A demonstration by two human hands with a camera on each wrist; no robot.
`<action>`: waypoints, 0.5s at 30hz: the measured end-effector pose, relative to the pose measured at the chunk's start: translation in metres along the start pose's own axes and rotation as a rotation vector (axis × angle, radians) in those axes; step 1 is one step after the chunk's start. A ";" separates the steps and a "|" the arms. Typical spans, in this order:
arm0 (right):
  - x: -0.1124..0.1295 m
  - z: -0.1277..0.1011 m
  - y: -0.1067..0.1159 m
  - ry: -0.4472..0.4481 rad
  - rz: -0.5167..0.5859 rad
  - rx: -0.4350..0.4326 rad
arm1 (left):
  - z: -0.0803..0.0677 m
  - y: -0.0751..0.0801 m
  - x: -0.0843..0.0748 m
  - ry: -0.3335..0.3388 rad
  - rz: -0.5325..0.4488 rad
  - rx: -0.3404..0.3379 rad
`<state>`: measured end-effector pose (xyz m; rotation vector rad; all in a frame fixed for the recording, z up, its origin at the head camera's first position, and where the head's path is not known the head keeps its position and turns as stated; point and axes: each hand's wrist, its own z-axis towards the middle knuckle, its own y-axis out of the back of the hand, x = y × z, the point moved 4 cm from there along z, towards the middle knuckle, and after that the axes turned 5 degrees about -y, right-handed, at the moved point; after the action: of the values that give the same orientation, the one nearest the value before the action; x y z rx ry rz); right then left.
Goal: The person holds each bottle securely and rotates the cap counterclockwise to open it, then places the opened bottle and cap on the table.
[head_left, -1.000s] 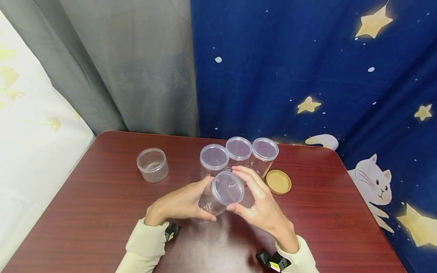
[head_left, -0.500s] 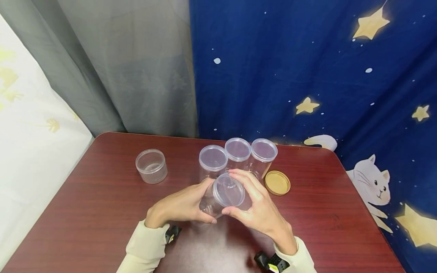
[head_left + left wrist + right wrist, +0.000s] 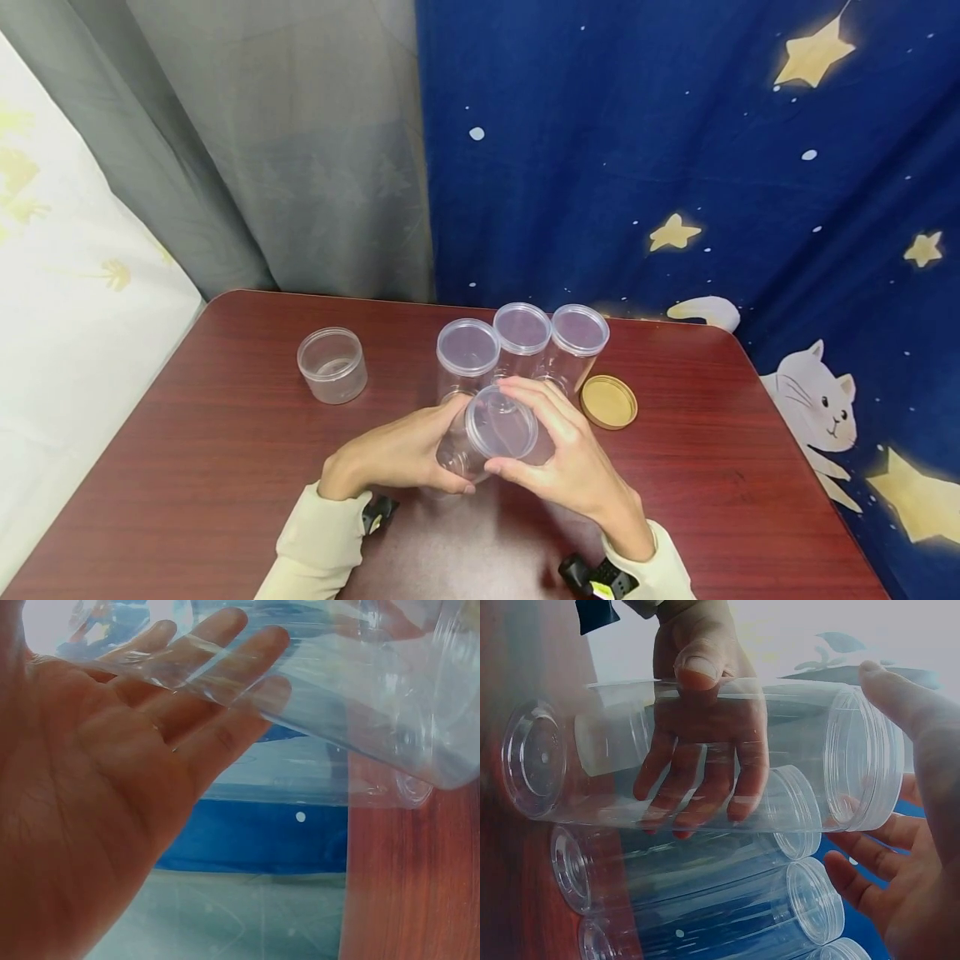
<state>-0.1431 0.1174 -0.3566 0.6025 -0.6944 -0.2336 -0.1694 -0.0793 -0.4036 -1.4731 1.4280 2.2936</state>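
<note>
A clear plastic jar (image 3: 468, 446) is held tilted above the table, its clear lid (image 3: 501, 421) facing up and toward me. My left hand (image 3: 442, 446) grips the jar's body from the left, thumb on top and fingers beneath. My right hand (image 3: 536, 433) curls round the lid's rim, thumb at the near edge and fingers over the far edge. In the left wrist view the jar (image 3: 360, 697) lies across my fingers (image 3: 217, 682). The right wrist view shows the jar (image 3: 705, 757) on its side with the lid (image 3: 862, 765) between my right fingers (image 3: 922, 825).
Three tall clear jars with lids (image 3: 468, 348) (image 3: 522, 327) (image 3: 580, 329) stand just behind my hands. A gold lid (image 3: 609, 402) lies to their right. A short clear cup (image 3: 332, 364) stands at the left of the dark red table (image 3: 225, 467). Curtains hang behind.
The jar has sunk slightly and come a little toward me. My right fingers have shifted round the lid's rim. The things on the table have not moved.
</note>
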 end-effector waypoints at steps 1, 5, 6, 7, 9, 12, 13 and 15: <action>0.000 0.000 0.000 0.002 0.003 0.001 | 0.000 0.000 0.000 0.000 -0.005 0.001; 0.000 0.001 0.000 0.013 0.019 0.004 | 0.000 -0.001 0.001 -0.004 -0.014 0.006; 0.000 0.001 0.000 0.013 0.025 0.006 | 0.001 -0.001 0.001 -0.006 -0.017 0.006; 0.000 0.001 0.001 0.014 0.031 0.007 | 0.001 -0.001 0.001 -0.007 -0.019 0.006; 0.000 0.001 0.001 0.012 0.043 0.013 | 0.001 -0.001 0.001 -0.008 -0.022 0.006; 0.000 0.001 0.001 0.005 0.058 0.027 | 0.001 -0.001 0.001 -0.005 -0.028 0.007; 0.000 0.001 0.001 0.002 0.062 0.032 | 0.001 -0.001 0.001 -0.002 -0.028 0.008; 0.000 0.001 0.001 0.002 0.073 0.041 | 0.001 -0.001 0.001 0.000 -0.028 0.012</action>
<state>-0.1441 0.1177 -0.3559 0.6156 -0.7194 -0.1517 -0.1708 -0.0786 -0.4050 -1.4797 1.4094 2.2653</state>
